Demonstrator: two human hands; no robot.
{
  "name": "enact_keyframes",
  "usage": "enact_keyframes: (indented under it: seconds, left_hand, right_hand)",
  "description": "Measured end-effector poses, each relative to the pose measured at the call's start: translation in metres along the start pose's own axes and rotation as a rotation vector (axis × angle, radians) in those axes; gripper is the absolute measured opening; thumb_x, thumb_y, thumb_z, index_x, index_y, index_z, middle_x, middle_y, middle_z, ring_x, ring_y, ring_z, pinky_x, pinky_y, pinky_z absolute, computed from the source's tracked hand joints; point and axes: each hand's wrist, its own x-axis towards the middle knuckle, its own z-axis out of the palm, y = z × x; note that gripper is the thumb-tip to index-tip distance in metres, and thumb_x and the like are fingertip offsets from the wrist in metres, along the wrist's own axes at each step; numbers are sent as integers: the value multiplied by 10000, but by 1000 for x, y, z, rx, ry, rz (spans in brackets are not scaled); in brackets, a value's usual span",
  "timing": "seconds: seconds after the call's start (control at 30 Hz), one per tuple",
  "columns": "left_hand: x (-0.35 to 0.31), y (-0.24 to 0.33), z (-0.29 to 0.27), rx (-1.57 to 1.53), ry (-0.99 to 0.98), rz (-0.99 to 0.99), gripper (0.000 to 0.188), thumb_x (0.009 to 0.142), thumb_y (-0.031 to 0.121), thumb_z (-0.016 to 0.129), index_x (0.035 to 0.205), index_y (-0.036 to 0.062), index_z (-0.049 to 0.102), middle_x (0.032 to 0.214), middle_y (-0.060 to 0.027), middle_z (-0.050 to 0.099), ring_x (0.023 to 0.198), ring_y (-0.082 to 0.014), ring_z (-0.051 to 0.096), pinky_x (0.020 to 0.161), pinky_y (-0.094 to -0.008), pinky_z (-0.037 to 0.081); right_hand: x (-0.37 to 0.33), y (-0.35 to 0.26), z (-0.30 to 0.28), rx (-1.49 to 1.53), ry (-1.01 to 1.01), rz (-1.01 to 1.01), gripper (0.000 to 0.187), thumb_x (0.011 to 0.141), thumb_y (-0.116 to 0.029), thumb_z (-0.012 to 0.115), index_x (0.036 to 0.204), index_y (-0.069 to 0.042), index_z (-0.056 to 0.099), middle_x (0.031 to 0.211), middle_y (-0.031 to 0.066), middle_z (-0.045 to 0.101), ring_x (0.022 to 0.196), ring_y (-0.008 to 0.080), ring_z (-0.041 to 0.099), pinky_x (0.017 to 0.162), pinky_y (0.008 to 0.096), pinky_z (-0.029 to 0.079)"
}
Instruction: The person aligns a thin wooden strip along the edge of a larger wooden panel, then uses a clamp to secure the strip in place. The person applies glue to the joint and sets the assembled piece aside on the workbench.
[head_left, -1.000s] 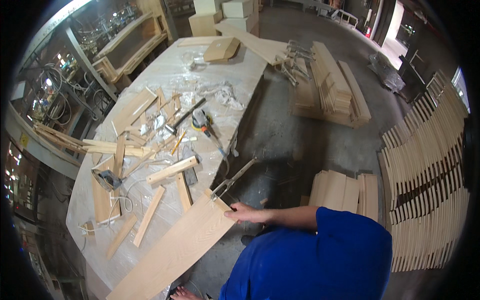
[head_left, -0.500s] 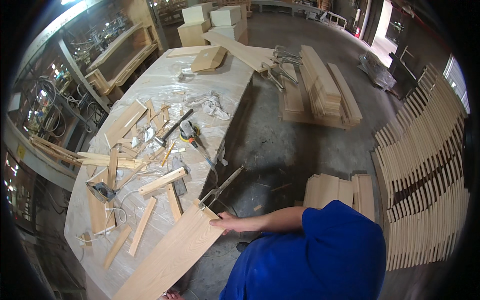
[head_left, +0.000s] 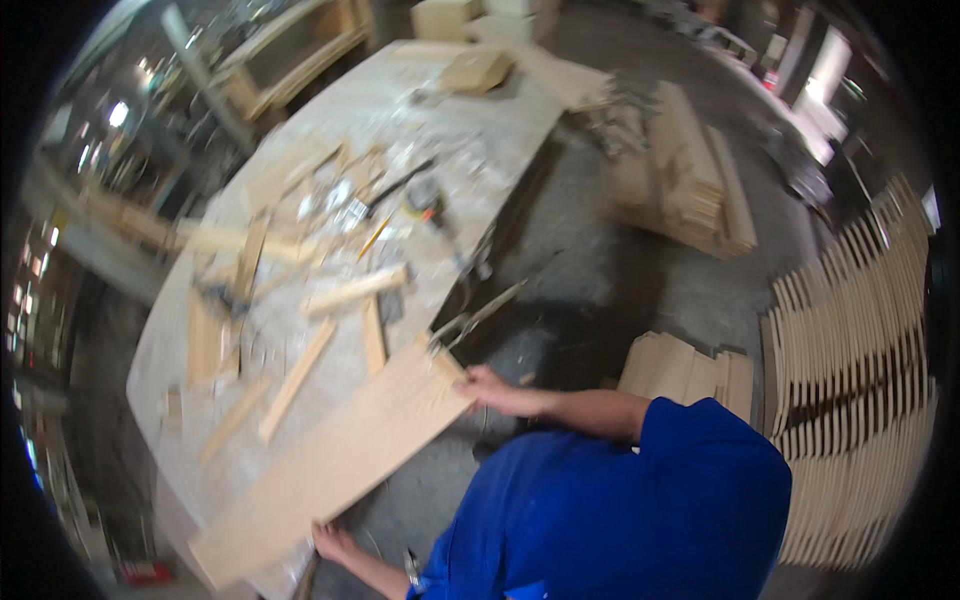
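A long pale wooden board (head_left: 320,455) lies slanted over the near edge of the worktable (head_left: 165,360). My right hand (head_left: 487,390) is closed around the board's edge near its far right end. Lower down, my left hand (head_left: 328,540) grips the same long edge nearer the other end. A metal clamp (head_left: 485,308) is at the far end of the board, just beyond my right hand, its bar pointing away to the upper right. The picture is smeared by motion, so the clamp's jaws do not show clearly.
Loose wood strips (head_left: 297,382), a hammer (head_left: 395,185), a sander (head_left: 424,198) and a pencil (head_left: 373,240) are on the table. Stacked boards (head_left: 690,165) stand on the floor beyond. More panels (head_left: 668,370) and a rack of curved slats (head_left: 850,400) are at the right.
The view has shifted, and the board's near end now shows. My left hand, mostly hidden at the lower edge before, is now in view gripping the board. My right hand keeps its hold.
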Motion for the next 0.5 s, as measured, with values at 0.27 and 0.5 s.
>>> enact_keyframes:
  seconds: [0.27, 0.5]
  left_hand:
    - [-95, -3, 22, -34, 163, 204, 132, 1034, 158, 601, 1090, 40, 620, 874, -29, 611, 739, -147, 587, 644, -301, 480]
    - [-209, -138, -41, 850, -184, -164, 277, 953, 217, 689, 1167, 43, 699, 969, -88, 734, 855, -204, 691, 780, -315, 546]
  right_hand:
    - [-31, -20, -31, 93, -67, 206, 544, 1037, -471, 592, 1329, -12, 567, 1128, 123, 688, 945, 224, 708, 831, 347, 585]
    - [-24, 101, -148, -867, -727, 232, 457, 1051, -427, 540, 1174, -19, 704, 1176, 130, 721, 1125, 227, 648, 978, 402, 500]
